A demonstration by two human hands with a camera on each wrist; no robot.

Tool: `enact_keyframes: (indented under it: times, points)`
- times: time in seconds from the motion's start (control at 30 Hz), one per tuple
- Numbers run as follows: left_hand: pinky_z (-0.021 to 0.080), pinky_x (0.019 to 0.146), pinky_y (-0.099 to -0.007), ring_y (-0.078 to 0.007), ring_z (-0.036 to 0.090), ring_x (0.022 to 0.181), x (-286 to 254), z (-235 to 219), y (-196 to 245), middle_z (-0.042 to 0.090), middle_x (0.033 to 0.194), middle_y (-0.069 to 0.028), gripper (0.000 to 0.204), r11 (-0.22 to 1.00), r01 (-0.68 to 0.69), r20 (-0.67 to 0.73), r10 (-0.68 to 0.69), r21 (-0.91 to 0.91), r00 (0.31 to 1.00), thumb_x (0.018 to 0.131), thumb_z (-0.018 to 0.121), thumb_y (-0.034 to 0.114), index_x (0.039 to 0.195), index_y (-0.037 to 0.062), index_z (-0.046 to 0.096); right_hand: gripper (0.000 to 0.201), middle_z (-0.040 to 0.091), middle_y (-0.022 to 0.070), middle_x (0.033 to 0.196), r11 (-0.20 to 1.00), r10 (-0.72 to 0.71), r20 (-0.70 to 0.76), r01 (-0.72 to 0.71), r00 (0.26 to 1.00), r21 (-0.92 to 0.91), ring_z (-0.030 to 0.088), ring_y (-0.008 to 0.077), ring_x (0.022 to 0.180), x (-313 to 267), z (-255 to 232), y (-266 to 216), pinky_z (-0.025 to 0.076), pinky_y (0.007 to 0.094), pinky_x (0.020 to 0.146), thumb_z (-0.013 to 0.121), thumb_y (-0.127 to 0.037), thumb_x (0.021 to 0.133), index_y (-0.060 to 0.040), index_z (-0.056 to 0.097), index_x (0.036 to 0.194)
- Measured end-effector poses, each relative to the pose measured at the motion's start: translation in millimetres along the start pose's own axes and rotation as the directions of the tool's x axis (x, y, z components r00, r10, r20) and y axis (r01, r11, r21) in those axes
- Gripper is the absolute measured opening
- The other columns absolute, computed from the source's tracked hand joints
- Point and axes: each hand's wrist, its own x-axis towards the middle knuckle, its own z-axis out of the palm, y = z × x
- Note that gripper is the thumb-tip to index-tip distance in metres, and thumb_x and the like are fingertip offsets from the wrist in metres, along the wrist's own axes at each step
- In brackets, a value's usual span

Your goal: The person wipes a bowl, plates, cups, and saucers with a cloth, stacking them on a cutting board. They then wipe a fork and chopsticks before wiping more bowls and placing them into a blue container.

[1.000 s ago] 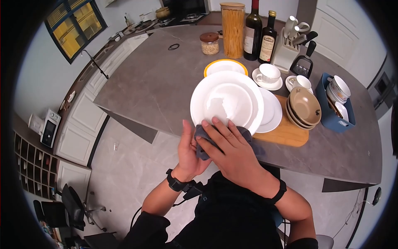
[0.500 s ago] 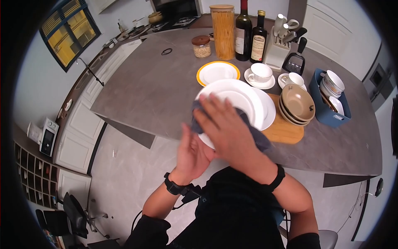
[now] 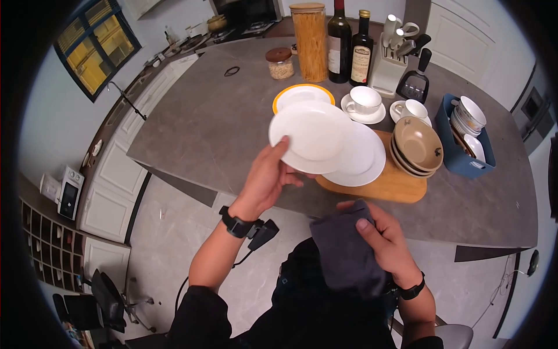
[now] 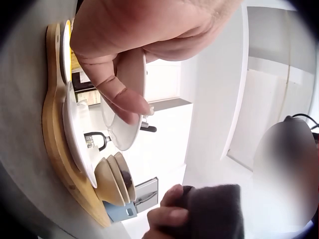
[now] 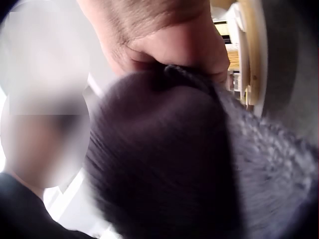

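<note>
In the head view my left hand (image 3: 261, 177) holds a white plate (image 3: 311, 139) by its near left edge, thumb on the upper face and fingers below. The plate is raised and overlaps a second white plate (image 3: 371, 160), which lies on the wooden board (image 3: 401, 189). My right hand (image 3: 388, 241) grips a folded dark grey cloth (image 3: 349, 250) in front of the counter's near edge, thumb on top. The cloth (image 5: 169, 154) fills much of the right wrist view. The left wrist view shows the held plate (image 4: 124, 134) edge-on beyond my fingers.
Stacked brown bowls (image 3: 417, 145) stand on the board. Behind lie a yellow-rimmed plate (image 3: 303, 94) and two white cups (image 3: 365, 100) on saucers. A blue bin (image 3: 465, 157) with bowls is at right. Jars, bottles (image 3: 361, 55) and a knife block (image 3: 388, 72) line the back.
My right hand has come off the plate with the cloth, down and to the right. My left hand, earlier partly under the plate, now has its thumb on top.
</note>
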Motion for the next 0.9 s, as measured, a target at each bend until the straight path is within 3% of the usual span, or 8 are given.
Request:
enact_keyframes:
  times: [0.03,0.23,0.47,0.57,0.63,0.73,0.83,0.9]
  points:
    - [0.060,0.058,-0.0262,-0.0205,0.075,0.081,8,8,-2,0.073,0.105,-0.0167,0.047,0.999,0.032,-0.021,-0.032,0.013,0.999,0.112,0.042,0.035,0.136,-0.0055,0.047,0.036,0.069,0.0028,0.120,0.993,0.045,0.016,-0.046,0.999,0.107,0.063,0.0097,0.110,-3,-5,3,0.049,0.0277,0.097,0.049,-0.021,0.110,-0.0005,0.057,0.139]
    - [0.060,0.060,-0.0258,-0.0141,0.069,0.070,37,31,-9,0.069,0.097,-0.0094,0.040,0.979,0.117,0.009,-0.120,0.165,0.993,0.110,0.049,0.031,0.139,0.0025,0.048,0.038,0.069,0.0056,0.118,0.904,0.083,-0.142,-0.015,0.986,0.428,0.065,0.0111,0.108,-18,-32,13,0.049,0.0262,0.097,0.054,-0.022,0.108,0.0026,0.057,0.137]
    - [0.059,0.052,-0.0229,-0.0126,0.069,0.062,46,48,-9,0.070,0.092,-0.0103,0.042,0.958,0.112,-0.074,-0.096,0.263,0.993,0.108,0.054,0.026,0.139,-0.0018,0.047,0.039,0.070,0.0053,0.113,0.973,-0.086,-0.224,0.131,0.971,0.191,0.066,0.0118,0.103,-28,-83,7,0.050,0.0258,0.094,0.057,-0.025,0.107,0.0032,0.058,0.135]
    - [0.055,0.050,-0.0221,-0.0113,0.068,0.062,46,43,-9,0.070,0.084,-0.0081,0.045,0.842,0.035,-0.060,-0.003,0.538,0.998,0.106,0.058,0.024,0.141,-0.0015,0.047,0.041,0.070,0.0051,0.111,0.973,-0.157,-0.275,0.197,0.948,0.122,0.066,0.0110,0.101,-29,-102,9,0.050,0.0252,0.093,0.058,-0.026,0.106,0.0036,0.059,0.135]
    - [0.049,0.049,-0.0228,-0.0113,0.066,0.060,42,51,-1,0.069,0.078,-0.0064,0.049,0.600,0.090,-0.141,0.037,0.795,0.989,0.102,0.063,0.024,0.141,-0.0017,0.048,0.040,0.070,0.0052,0.111,0.967,-0.155,-0.306,0.208,0.939,0.149,0.065,0.0109,0.102,-27,-111,17,0.050,0.0253,0.093,0.057,-0.025,0.107,0.0034,0.059,0.135]
    - [0.049,0.053,-0.0284,-0.0141,0.063,0.058,51,41,-15,0.069,0.079,-0.0078,0.052,0.434,-0.027,-0.080,0.225,0.901,0.971,0.097,0.068,0.026,0.138,-0.0026,0.052,0.037,0.070,0.0054,0.113,0.969,-0.142,-0.329,0.199,0.934,0.148,0.065,0.0107,0.103,-28,-115,19,0.050,0.0257,0.093,0.056,-0.022,0.107,0.0028,0.059,0.135]
    - [0.054,0.070,-0.0401,-0.0279,0.068,0.068,53,44,-18,0.071,0.083,-0.0173,0.054,0.351,-0.055,-0.044,0.267,0.935,0.963,0.091,0.072,0.026,0.132,-0.0071,0.056,0.035,0.070,0.0052,0.116,0.978,-0.125,-0.309,0.170,0.943,0.122,0.064,0.0105,0.106,-30,-117,21,0.050,0.0258,0.095,0.055,-0.018,0.108,0.0024,0.059,0.136]
    - [0.054,0.069,-0.0402,-0.0284,0.068,0.067,51,54,-9,0.070,0.080,-0.0176,0.053,0.285,0.009,-0.073,0.213,0.958,0.974,0.090,0.071,0.025,0.130,-0.0073,0.057,0.034,0.069,0.0045,0.118,0.978,-0.126,-0.283,0.167,0.951,0.128,0.064,0.0100,0.108,-30,-118,25,0.049,0.0255,0.096,0.055,-0.017,0.109,0.0018,0.058,0.136]
